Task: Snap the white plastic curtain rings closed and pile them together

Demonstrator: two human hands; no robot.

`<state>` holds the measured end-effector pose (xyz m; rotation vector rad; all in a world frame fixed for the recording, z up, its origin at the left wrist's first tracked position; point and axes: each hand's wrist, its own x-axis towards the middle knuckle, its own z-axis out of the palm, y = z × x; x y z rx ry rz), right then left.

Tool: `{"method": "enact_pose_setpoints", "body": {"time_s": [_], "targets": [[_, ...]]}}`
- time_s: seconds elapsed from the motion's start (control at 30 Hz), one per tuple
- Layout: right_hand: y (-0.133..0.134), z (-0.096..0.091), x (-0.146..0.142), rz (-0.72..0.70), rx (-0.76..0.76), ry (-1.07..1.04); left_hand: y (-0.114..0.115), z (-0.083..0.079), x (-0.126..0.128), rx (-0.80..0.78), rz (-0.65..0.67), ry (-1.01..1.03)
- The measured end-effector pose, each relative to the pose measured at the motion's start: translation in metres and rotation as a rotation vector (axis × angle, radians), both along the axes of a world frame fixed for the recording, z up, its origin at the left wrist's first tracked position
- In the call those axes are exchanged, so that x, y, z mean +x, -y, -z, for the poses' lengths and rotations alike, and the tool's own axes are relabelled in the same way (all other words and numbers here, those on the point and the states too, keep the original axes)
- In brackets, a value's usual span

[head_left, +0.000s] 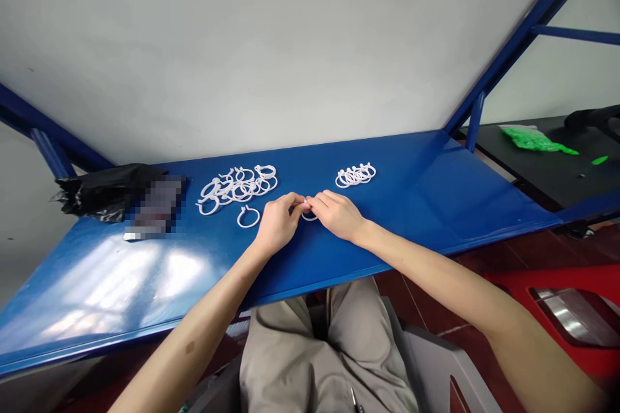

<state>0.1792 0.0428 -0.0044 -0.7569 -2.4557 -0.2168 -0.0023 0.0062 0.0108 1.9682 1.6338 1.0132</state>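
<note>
Between my left hand (pixel 281 221) and my right hand (pixel 338 213) is a white plastic ring (pixel 310 217). Fingers of both hands pinch its top, where the ends meet, and cover that part. Only the lower curve of the ring shows, just above the blue table. Left of my left hand, a single ring (pixel 248 226) with small tabs at its top lies on the tabletop. Behind it is a loose heap of similar white rings (pixel 237 192). Beyond my right hand, several rings (pixel 356 175) lie overlapped in a neat row.
The blue table (pixel 411 181) backs onto a pale wall. A black plastic bag (pixel 111 187) and a blurred-out item (pixel 157 206) lie at the left. At the right, a black table (pixel 533 168) carries a bright green bag (pixel 533 139); a red stool (pixel 513 281) stands below.
</note>
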Motion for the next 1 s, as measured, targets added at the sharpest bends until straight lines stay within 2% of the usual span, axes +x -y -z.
{"method": "enact_pose_setpoints", "body": {"time_s": [0.1,0.17,0.23,0.3,0.37,0.47,0.67,0.77,0.83,1.0], "targets": [[-0.007,-0.003,0.001,0.035,-0.061,-0.066,-0.002,-0.003,-0.005,0.064,-0.022,-0.121],[-0.016,-0.007,0.008,0.113,-0.086,-0.140,-0.001,-0.009,-0.014,0.119,-0.112,-0.266],[-0.030,-0.013,0.019,0.246,-0.107,-0.226,0.002,-0.015,-0.025,0.148,-0.270,-0.454],[-0.047,-0.018,0.033,0.395,-0.144,-0.288,0.006,-0.020,-0.034,0.108,-0.408,-0.624],[-0.063,-0.023,0.046,0.517,-0.207,-0.299,0.010,-0.021,-0.038,0.024,-0.463,-0.719],[-0.080,-0.027,0.056,0.631,-0.300,-0.251,0.011,-0.018,-0.034,-0.052,-0.386,-0.730],[-0.080,-0.026,0.053,0.673,-0.323,-0.222,0.011,-0.008,-0.010,0.061,0.099,-0.561],[-0.076,-0.025,0.052,0.643,-0.307,-0.269,0.013,-0.007,-0.005,0.129,0.232,-0.505],[-0.074,-0.025,0.053,0.622,-0.306,-0.302,0.014,-0.007,-0.006,0.178,0.189,-0.520],[-0.059,-0.022,0.050,0.544,-0.226,-0.353,0.011,-0.006,-0.014,0.189,-0.137,-0.579]]}}
